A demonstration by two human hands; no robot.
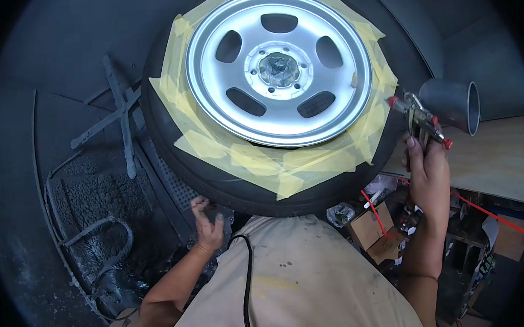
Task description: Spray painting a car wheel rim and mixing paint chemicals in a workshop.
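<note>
Silver wheel (283, 114), one: five oval openings, one covered hub centre (280, 69), seated in one black tyre (234, 195). Yellow masking tape (256, 164), one ragged-edged ring over the sidewall. Spray gun (424, 120), one, with one grey cup (450, 104): gripped in my right hand (427, 162), just beside the tyre's right edge. Moving room: right of the tyre, above one pale board (483, 156). My left hand (209, 226): fingers half curled, thumb apart, near the tyre's lower-left edge; contact, I cannot tell. Wheel lies ahead of and between both hands.

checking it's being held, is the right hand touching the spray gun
Touching. The head view shows the right hand closed on the spray gun, with no gap between them.
</note>
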